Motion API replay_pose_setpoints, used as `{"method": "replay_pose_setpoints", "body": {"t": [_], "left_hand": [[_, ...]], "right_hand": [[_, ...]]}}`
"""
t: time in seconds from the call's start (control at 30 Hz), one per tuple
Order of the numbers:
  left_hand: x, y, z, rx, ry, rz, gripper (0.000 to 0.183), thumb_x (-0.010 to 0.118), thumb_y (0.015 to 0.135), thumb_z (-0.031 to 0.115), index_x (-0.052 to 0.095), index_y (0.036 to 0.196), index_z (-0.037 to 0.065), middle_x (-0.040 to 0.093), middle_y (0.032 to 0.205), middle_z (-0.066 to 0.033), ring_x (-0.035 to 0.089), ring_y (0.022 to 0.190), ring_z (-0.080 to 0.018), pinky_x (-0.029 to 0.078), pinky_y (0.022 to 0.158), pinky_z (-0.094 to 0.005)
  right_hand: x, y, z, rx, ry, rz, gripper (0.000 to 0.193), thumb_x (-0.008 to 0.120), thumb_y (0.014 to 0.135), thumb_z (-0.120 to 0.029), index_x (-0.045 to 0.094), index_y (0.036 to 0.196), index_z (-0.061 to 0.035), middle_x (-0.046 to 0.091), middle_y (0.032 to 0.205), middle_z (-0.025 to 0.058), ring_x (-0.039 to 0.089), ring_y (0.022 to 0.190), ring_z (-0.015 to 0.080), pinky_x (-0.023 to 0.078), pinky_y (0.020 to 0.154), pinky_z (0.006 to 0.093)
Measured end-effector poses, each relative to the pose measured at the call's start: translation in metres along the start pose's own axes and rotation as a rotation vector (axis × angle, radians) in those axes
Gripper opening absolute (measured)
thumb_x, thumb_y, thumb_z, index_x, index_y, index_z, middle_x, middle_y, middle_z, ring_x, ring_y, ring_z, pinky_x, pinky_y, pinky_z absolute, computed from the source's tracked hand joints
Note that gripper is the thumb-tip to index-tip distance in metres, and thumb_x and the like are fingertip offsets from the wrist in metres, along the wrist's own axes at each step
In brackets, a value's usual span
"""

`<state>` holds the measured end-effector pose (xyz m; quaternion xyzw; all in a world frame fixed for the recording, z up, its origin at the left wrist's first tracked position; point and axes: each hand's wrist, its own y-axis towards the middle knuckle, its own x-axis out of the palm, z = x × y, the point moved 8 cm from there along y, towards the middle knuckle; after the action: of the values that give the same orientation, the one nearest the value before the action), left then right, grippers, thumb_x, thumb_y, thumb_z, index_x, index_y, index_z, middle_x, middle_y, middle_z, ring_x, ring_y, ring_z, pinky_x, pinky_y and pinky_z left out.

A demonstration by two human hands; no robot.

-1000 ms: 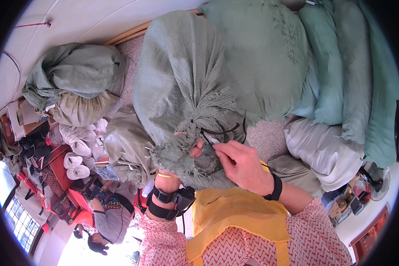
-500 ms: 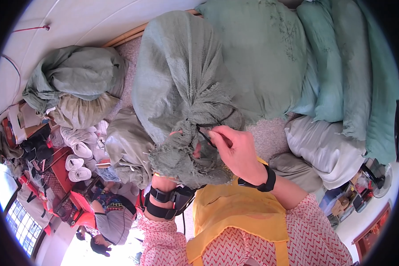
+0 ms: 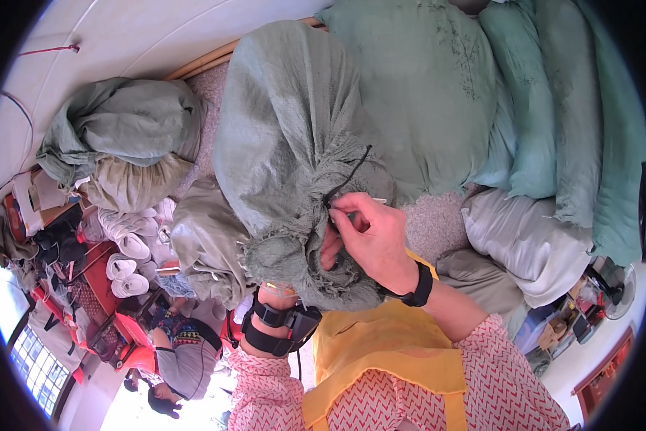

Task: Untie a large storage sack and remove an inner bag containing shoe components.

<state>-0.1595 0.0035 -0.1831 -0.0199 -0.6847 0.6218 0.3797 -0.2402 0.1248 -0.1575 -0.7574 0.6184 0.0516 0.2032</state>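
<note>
A large grey-green woven sack stands in front of me, its frayed mouth bunched together toward me. My left hand is closed around the gathered neck; loose fabric covers most of it, and only some fingertips and the wrist show. A thin black cord lies at the neck, one end sticking up to the right. My right hand pinches the cord close against the cloth, thumb and index finger pressed together. How the cord runs behind the folds is hidden.
Big green sacks crowd the back and right. A white sack and a fan are at right. Smaller sacks and white shoes lie left. Another person is at lower left.
My right hand has shifted slightly down and turned at the neck. The cord's free end now points up and right, and more of my left fingertips show.
</note>
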Motion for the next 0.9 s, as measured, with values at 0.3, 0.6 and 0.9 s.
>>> {"method": "replay_pose_setpoints", "body": {"t": [0.3,0.6,0.9], "left_hand": [[-0.017,0.011,0.026,0.515,1.668,0.024,0.018,0.062,0.097,0.019,0.053,0.106,0.007,0.058,0.090,-0.0061,0.058,0.084,-0.0182,0.049,0.068,-0.0284],[0.042,-0.029,0.073,0.979,1.377,0.016,0.040,0.074,0.083,0.007,0.050,0.114,0.003,0.059,0.126,-0.0177,0.058,0.116,-0.0282,0.044,0.101,-0.0384],[0.012,0.007,0.060,0.805,1.407,0.088,0.037,0.051,0.074,-0.008,0.051,0.110,0.000,0.054,0.108,-0.0104,0.054,0.101,-0.0188,0.042,0.095,-0.0276]], "right_hand": [[0.005,0.005,0.014,0.169,0.116,-0.070,0.012,0.069,0.084,0.000,0.062,0.093,0.0014,0.068,0.073,0.0115,0.065,0.056,0.0180,0.051,0.055,0.0299],[0.010,0.008,0.009,0.090,0.074,-0.127,0.009,0.068,0.084,0.002,0.061,0.091,0.0032,0.068,0.071,0.0114,0.068,0.060,0.0171,0.053,0.057,0.0304],[0.007,0.017,0.023,0.187,0.192,-0.230,0.008,0.070,0.084,0.000,0.064,0.088,0.0022,0.069,0.071,0.0088,0.067,0.059,0.0136,0.055,0.058,0.0294]]}}
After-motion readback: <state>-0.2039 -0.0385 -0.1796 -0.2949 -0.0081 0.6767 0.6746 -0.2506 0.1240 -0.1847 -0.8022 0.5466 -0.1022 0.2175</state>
